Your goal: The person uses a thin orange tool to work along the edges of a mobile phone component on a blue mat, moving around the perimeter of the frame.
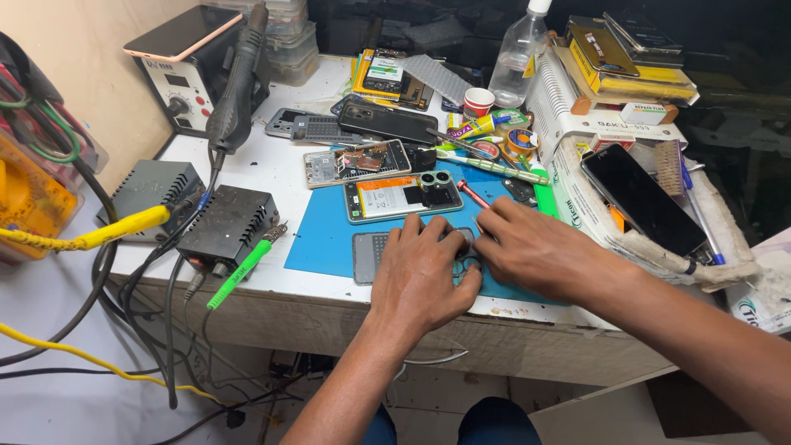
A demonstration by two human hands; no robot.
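1. Left hand (420, 276) lying palm down on a grey phone cover (368, 254), fingers spread over it, thumb curled toward a small ring-shaped part (463, 265) near the front of the blue mat (321, 239).
2. Right hand (535, 247) flat beside it, fingers together and touching the same small part; whether pinched or only pressed, cannot tell.
3. Just behind the hands, an opened phone (402, 196) with an orange-labelled battery, on the mat.
4. Behind that, a second opened phone (356, 162) on the white table (272, 288).
5. At right, a worn white box (577, 198) holding a black phone (641, 198).
6. Above it, a white carton (568, 115) with dark lettering, topped by flat yellow packs (630, 82).
7. At back, a clear bottle (517, 58), a red-and-white cup (478, 100), a yellow glue tube (478, 126).
8. At left, two black boxes (227, 224) with cables.
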